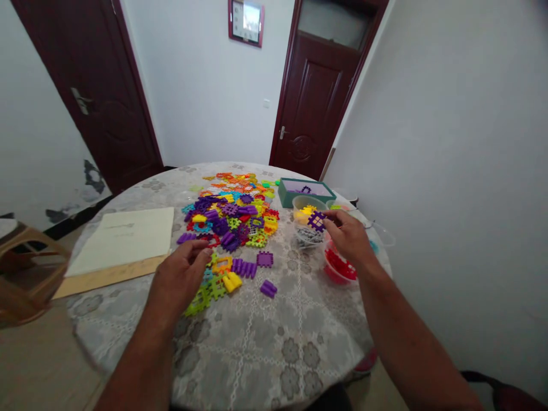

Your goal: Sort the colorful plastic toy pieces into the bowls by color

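A heap of colourful plastic interlocking pieces (pixel 233 214) covers the middle of a round table (pixel 265 348). My right hand (pixel 349 234) pinches a purple grid piece (pixel 317 220) over the bowls at the right. My left hand (pixel 182 274) rests on the near edge of the heap, fingers curled, beside green (pixel 201 297) and yellow pieces (pixel 232 281). I cannot make out anything in it. Loose purple pieces (pixel 268 288) lie between my hands.
A teal box (pixel 305 191) with purple pieces stands at the back right. Beside it are a bowl of yellow pieces (pixel 305 210), a grey-filled bowl (pixel 307 236) and a bowl of red pieces (pixel 340 268). A cream booklet (pixel 124 237) lies at the left. A wooden chair (pixel 25 268) stands at the far left.
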Available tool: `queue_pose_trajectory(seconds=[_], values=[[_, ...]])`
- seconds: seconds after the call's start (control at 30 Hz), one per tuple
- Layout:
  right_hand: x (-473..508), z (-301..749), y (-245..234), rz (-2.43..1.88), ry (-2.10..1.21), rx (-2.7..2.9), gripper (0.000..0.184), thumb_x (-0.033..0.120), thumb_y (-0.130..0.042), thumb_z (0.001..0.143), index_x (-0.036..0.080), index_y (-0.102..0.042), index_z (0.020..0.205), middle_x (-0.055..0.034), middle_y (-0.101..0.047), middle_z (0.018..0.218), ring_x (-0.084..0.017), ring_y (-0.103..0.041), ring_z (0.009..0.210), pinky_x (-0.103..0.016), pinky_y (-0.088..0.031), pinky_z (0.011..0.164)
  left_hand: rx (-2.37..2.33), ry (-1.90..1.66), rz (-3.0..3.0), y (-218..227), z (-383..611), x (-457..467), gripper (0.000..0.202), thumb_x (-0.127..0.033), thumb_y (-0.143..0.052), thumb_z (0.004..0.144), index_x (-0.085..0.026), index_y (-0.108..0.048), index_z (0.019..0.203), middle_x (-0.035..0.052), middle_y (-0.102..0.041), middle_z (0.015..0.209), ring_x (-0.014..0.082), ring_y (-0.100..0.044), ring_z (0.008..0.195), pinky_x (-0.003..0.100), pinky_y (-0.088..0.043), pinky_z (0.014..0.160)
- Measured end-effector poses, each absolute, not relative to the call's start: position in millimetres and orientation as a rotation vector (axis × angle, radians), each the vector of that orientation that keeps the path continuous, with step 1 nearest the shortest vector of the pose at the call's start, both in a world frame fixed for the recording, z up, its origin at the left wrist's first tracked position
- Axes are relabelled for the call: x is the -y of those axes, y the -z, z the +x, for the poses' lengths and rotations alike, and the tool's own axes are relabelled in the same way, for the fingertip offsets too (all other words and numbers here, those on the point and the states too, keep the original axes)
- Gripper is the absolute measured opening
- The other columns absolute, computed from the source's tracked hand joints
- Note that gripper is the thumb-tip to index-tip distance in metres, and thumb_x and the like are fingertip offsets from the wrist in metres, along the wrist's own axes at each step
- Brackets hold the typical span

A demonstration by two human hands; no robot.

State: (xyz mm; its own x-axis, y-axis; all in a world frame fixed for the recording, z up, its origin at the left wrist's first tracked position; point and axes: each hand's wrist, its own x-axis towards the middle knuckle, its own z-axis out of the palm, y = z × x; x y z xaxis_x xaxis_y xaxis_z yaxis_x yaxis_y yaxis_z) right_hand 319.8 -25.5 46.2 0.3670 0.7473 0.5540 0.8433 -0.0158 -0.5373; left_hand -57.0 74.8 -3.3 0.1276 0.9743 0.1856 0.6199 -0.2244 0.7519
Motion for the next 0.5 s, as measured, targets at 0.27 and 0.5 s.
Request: queue_pose_trajectory(seconds=[0.27, 0.5], values=[[56, 384, -37, -1.948, 0.199, 1.178, 0.036, 0.04, -0.059, 0.091, 0.017, -0.078, 0.111, -0.0094, -0.079, 0.1, -0.025, -0.071, 0.088, -0.038, -0.053, 0.082, -1.575, -0.71, 2.191, 20, -73, -85, 0.046, -0.055, -0.049, 0.092, -0.025, -0.069, 0.121, 0.0119, -0.081, 0.112, 0.0355, -0.076, 0.103, 0.049, -0.057, 0.098], [67, 340, -21, -1.739, -0.347, 1.135, 0.034, 0.042, -0.063, 0.09, 0.018, -0.072, 0.113, -0.0066, -0.076, 0.091, -0.02, -0.067, 0.071, -0.033, -0.054, 0.066, -1.508, -0.647, 2.246, 29, -73, -86, 0.051, -0.052, -0.052, 0.092, -0.021, -0.068, 0.129, 0.0154, -0.077, 0.126, 0.037, -0.073, 0.117, 0.05, -0.054, 0.107]])
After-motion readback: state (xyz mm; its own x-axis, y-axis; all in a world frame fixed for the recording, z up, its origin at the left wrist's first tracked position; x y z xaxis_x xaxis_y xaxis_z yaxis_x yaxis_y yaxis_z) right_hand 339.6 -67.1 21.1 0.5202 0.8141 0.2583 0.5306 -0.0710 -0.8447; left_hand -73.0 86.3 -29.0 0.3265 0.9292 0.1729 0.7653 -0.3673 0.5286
